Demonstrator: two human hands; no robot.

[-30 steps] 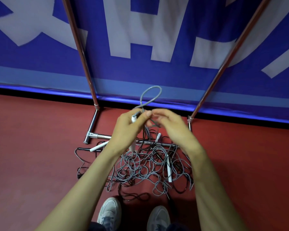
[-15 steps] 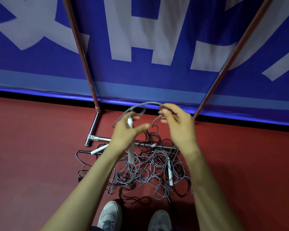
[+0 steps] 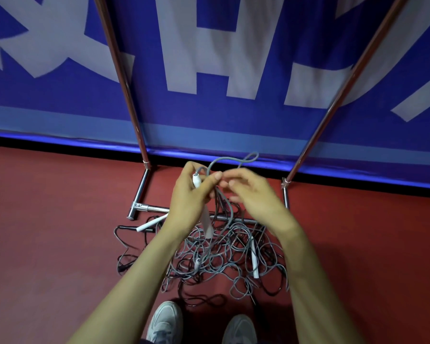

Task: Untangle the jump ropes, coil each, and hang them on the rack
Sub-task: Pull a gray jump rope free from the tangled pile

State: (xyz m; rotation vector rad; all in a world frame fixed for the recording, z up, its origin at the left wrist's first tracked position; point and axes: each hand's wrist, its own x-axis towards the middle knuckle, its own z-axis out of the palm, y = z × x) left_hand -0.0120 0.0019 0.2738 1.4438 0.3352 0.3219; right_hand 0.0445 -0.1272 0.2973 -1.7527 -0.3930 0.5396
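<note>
A tangled heap of grey and black jump ropes (image 3: pixel 224 256) lies on the red floor at the foot of the metal rack (image 3: pixel 144 209). My left hand (image 3: pixel 191 194) grips a white handle (image 3: pixel 197 181) with its grey rope pinched under the thumb. A grey loop (image 3: pixel 233 161) rises above both hands. My right hand (image 3: pixel 251 192) sits close to the left, its fingertips on the same grey rope; motion blur hides the exact grip. Strands hang from my hands into the heap.
Two slanted rack poles (image 3: pixel 124 85) (image 3: pixel 343 90) rise before a blue and white banner (image 3: pixel 214 70). White handles (image 3: pixel 151 223) (image 3: pixel 255 264) lie in the pile. A black rope (image 3: pixel 124 244) trails left. My shoes (image 3: pixel 165 321) stand just behind the heap.
My hands were apart with the rope arched between them; they have come together again, and a small loop stands above the fingers.
</note>
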